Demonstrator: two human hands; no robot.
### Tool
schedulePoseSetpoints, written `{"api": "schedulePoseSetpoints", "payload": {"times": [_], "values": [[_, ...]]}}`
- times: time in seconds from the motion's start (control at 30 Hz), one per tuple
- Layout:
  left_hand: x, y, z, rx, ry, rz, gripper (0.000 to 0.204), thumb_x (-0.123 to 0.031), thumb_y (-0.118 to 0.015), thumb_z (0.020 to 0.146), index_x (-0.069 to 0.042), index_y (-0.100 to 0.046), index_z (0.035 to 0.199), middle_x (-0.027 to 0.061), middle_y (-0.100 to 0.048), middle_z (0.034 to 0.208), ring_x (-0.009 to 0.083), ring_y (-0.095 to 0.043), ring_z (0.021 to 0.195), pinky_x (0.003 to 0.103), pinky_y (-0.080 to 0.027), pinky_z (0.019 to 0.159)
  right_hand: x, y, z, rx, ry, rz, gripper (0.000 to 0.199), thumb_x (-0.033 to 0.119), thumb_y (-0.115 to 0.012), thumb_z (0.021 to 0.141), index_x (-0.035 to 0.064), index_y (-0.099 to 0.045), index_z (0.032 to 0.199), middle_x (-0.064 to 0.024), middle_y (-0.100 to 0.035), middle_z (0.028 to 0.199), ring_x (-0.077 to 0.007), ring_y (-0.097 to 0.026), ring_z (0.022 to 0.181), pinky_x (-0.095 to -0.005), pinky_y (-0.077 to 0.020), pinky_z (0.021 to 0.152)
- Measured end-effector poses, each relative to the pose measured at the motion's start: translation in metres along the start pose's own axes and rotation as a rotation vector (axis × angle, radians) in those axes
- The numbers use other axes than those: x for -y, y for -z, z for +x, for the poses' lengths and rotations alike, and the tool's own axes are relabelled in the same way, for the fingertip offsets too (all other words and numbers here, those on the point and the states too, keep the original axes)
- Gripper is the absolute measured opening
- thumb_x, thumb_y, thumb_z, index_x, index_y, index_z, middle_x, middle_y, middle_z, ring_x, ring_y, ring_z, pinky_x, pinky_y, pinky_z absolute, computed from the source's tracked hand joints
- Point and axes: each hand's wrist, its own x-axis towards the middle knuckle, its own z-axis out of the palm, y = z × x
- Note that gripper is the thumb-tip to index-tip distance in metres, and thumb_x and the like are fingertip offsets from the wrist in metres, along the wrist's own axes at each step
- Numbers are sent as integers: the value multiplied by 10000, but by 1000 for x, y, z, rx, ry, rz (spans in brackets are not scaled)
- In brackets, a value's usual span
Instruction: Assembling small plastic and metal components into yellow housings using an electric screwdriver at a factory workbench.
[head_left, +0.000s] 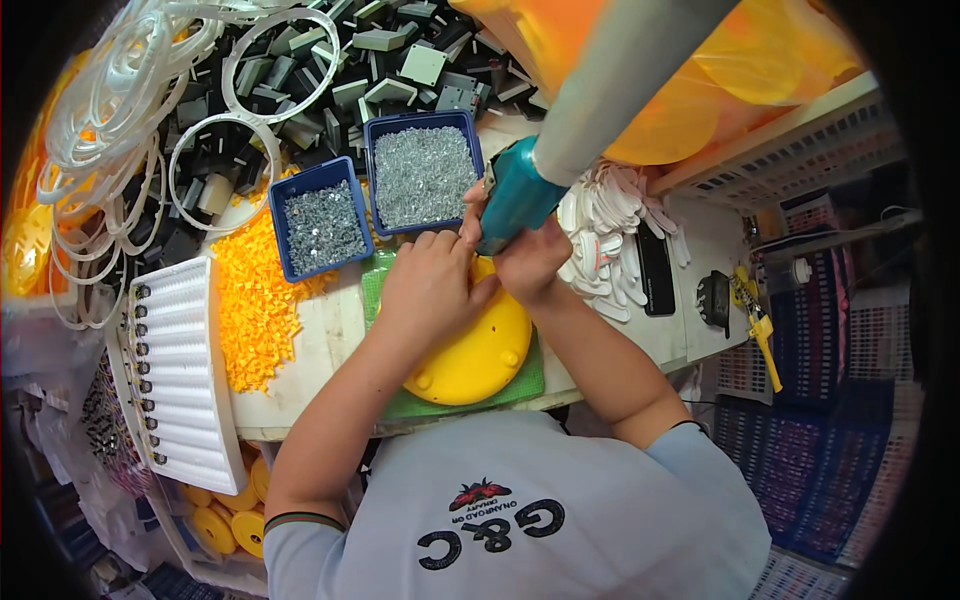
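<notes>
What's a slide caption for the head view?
Left hand steadies a yellow disc while right hand grips a teal power screwdriver beside blue screw trays.

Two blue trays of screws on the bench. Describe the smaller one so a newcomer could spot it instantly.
Start at the big heap of black and grey plastic blocks at the bench's far side. At its near edge stand two blue trays of silvery screws; the smaller tray is on the left, touching the pile of small orange parts. Unlike the larger tray, it sits tilted and farther from the left hand.
</notes>
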Motion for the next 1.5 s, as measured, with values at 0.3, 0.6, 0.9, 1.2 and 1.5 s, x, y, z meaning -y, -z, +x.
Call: {"api": "schedulePoseSetpoints", "payload": {"times": [0.3, 0.6, 0.9, 1.2, 1.5], "values": [[4, -6, -3, -130, -135, -30, 402, -372, -702, 900, -40, -680, 1126, 100, -662, 1120, 284, -610, 1112, 442, -458, 962, 61, -20, -13, -118, 187, 82, 862, 657, -529, 883, -97, -545, 1299, -184, -650, 972, -269, -631, 800, -399, -497, 769], [-24, -20, 4, 32, -491, -135, 449, -458, -720, 839, -64, -693, 1051, 120, -672, 1079, 314, -592, 1140, 484, -373, 1118, 53, -7, -80, -244, 140, 186, 794, 624, -514, 910, -85, -535, 1266, -194, -609, 1061, -279, -615, 817, -404, -474, 801], [-26, -19, 5, 78, -479, -87, 468, -459, -737, 813, -48, -671, 1027, 141, -663, 1054, 317, -602, 1124, 472, -396, 1088, 34, 5, -91, -154, 128, 156, 753, 596, -498, 926, -91, -541, 1230, -180, -605, 1134, -286, -617, 829, -417, -487, 817], [-28, -24, -9, -75, -483, 22, 475, -437, -714, 874, -41, -674, 1133, 144, -646, 1206, 324, -580, 1226, 489, -374, 1128, 60, -11, -82, -168, 147, 0, 848, 634, -511, 915, -115, -515, 1312, -185, -640, 1054, -267, -607, 830, -397, -476, 811], [-35, -7, -88, -2, -329, 53, 418, -240, -650, 945, -49, -622, 1316, 132, -593, 1425, 284, -516, 1392, 495, -373, 1153, 86, -50, -124, -106, 142, 34, 928, 722, -440, 915, -94, -523, 1348, -168, -639, 872, -254, -614, 816, -388, -480, 843]]}}
